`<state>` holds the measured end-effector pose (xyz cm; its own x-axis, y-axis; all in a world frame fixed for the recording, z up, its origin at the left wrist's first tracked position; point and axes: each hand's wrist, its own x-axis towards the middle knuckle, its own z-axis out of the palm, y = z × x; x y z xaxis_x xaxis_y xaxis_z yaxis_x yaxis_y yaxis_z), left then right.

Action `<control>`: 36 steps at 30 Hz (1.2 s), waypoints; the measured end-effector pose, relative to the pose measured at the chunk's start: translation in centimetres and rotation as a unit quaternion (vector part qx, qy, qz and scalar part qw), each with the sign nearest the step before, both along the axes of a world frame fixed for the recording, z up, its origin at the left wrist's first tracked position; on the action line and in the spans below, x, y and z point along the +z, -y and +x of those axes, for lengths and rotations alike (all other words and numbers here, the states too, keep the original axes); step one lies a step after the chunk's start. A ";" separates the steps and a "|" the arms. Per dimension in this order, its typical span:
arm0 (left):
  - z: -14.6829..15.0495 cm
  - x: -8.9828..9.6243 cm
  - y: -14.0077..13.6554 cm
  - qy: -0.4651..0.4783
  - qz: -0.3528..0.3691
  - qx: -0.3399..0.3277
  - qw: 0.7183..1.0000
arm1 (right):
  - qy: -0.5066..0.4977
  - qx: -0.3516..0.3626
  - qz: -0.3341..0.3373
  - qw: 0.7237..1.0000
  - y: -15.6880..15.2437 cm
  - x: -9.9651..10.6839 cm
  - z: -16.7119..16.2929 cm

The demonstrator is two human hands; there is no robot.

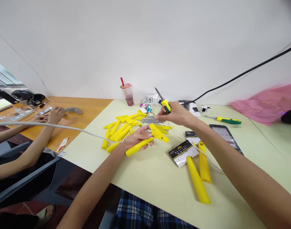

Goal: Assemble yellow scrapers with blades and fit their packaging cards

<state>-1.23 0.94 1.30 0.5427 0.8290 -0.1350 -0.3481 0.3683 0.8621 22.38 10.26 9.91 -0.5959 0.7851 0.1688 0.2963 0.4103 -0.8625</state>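
My left hand (138, 137) is closed round a yellow plastic scraper (138, 147), its flared head with small screws turned to the right. In my right hand (175, 113) is a yellow-and-green screwdriver (165, 105), its shaft pointing up and to the left. The fingertips of that hand are down at a flat grey metal strip (147, 120); whether they grip it I cannot tell. Several more yellow scrapers (123, 131) lie in a pile beyond and left of my left hand. Flat yellow pieces (165, 128) lie under my right hand.
Carded yellow scrapers (198, 181) lie at right, near a phone (225, 136) and a second screwdriver (228, 120). A drink cup (128, 95) stands by the wall. A white cable (88, 129) crosses my left forearm. A co-worker's hands (55, 114) are at the orange table (93, 106).
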 end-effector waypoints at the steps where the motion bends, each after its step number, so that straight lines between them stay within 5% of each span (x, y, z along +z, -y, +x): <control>1: 0.0 0.0 0.0 0.001 -0.002 -0.002 1.000 | 0.001 -0.001 0.000 1.000 0.1 0.1 0.0; 22: 0.4 0.2 0.0 -0.005 0.001 0.015 1.000 | 0.060 0.012 0.044 0.997 0.3 0.6 0.1; 36: 0.5 0.2 -0.4 0.047 0.020 0.136 0.989 | 0.053 0.021 0.038 0.998 -0.5 -0.1 0.5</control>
<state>-0.75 1.36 1.51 0.3069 0.9499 -0.0589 -0.5083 0.2159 0.8337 22.91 10.72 9.79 -0.6457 0.7463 0.1614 0.3655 0.4877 -0.7928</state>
